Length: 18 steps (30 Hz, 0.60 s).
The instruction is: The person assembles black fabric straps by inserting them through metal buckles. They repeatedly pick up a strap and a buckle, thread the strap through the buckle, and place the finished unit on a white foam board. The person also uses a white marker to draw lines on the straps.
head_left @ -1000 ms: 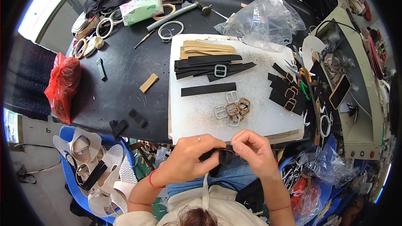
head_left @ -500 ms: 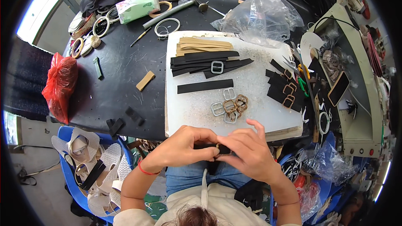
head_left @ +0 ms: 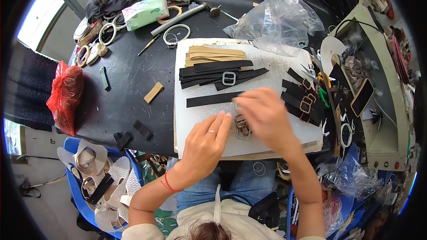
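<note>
My left hand [head_left: 205, 141] rests on the white board [head_left: 249, 150], fingers stretched out and close together, beside a small pile of buckles [head_left: 241, 127]. Nothing shows in it. My right hand [head_left: 269, 118] is smeared by motion above the pile, hiding part of it and the right end of a single black strap [head_left: 209, 100]. Its fingertips are too blurred to read. Farther back lie a stack of black straps [head_left: 200, 73] with a silver buckle [head_left: 228, 78] on top and a bundle of tan straps [head_left: 213, 54]. Black straps fitted with brown buckles [head_left: 306, 104] overlap at the board's right side.
Scissors [head_left: 321, 78] and a phone [head_left: 362, 97] lie to the right. A clear plastic bag [head_left: 278, 20] covers the board's back edge. To the left are a red bag [head_left: 65, 98] and a tan strap piece [head_left: 154, 92]. A blue basket [head_left: 73, 186] holds white shoe parts.
Both hands have moved from my lap edge forward onto the board. The black strap and buckle they held no longer show in them. The buckled straps at right lie differently.
</note>
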Tool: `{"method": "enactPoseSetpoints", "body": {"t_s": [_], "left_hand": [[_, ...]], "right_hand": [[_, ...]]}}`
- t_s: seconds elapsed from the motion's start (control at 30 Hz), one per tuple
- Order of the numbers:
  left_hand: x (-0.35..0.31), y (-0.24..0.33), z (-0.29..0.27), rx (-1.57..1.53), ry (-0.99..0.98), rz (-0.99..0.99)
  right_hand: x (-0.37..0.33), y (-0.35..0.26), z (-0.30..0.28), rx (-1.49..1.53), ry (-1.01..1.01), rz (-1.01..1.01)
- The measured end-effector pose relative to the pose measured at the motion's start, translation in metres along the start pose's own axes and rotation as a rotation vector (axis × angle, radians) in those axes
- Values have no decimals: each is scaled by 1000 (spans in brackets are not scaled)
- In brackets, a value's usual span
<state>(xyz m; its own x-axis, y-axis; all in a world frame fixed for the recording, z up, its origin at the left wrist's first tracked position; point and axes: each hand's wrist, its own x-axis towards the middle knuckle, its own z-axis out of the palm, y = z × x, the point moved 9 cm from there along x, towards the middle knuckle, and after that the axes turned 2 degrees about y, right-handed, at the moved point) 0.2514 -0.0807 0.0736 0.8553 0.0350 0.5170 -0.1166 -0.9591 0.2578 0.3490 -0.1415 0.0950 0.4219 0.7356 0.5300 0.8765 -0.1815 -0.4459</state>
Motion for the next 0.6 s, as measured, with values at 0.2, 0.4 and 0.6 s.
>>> {"method": "enactPoseSetpoints", "body": {"t_s": [0.2,0.4,0.6], "left_hand": [[-43,-75,-23,-628,140,-725],[-54,-94,-13,-1385,328,-1009],[-37,-81,2,-1613,361,-945]], "right_hand": [[41,-1,70,121,-266,124],[47,-24,38,150,-20,45],[13,-58,3,125,161,172]]}}
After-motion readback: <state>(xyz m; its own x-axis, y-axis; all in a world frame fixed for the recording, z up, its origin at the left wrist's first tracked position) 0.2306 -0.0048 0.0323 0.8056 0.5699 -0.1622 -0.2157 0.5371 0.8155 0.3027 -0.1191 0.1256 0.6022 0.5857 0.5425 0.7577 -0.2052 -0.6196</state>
